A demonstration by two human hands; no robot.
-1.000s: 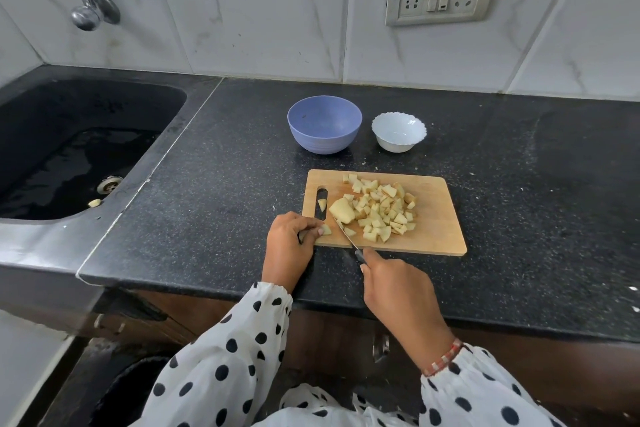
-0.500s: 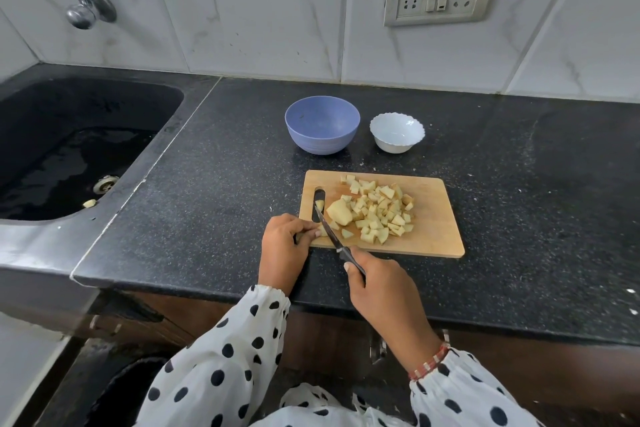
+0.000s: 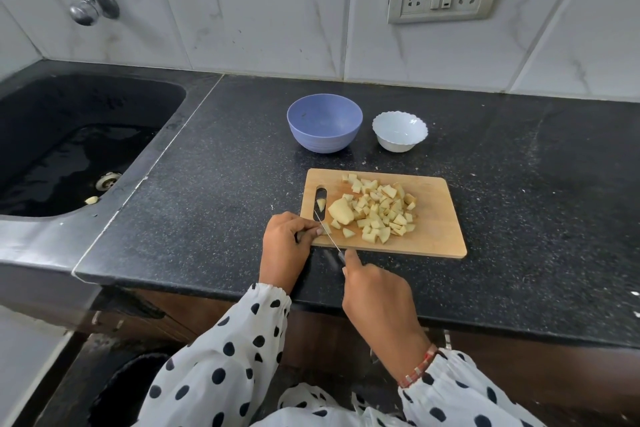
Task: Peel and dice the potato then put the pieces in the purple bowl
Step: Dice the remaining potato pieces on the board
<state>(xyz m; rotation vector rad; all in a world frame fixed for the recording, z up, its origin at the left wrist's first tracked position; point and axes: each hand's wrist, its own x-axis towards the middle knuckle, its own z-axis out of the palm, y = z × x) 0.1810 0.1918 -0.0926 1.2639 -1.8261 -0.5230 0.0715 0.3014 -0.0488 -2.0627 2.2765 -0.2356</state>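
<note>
At the cutting board's point(image 3: 436, 236) lower-left corner, her left hand point(image 3: 285, 246) pinches a small potato piece point(image 3: 326, 228); her right hand point(image 3: 375, 291) grips the knife point(image 3: 327, 234). The blade runs beside those fingertips and could nick them. The purple bowl point(image 3: 324, 123) waits above.

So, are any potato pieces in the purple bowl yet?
No, the purple bowl is empty; the potato pieces lie on the board.

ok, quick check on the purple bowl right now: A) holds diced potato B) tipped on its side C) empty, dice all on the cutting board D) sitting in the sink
C: the purple bowl stands upright on the counter with nothing visible inside, while the diced potato is piled on the cutting board.
</note>
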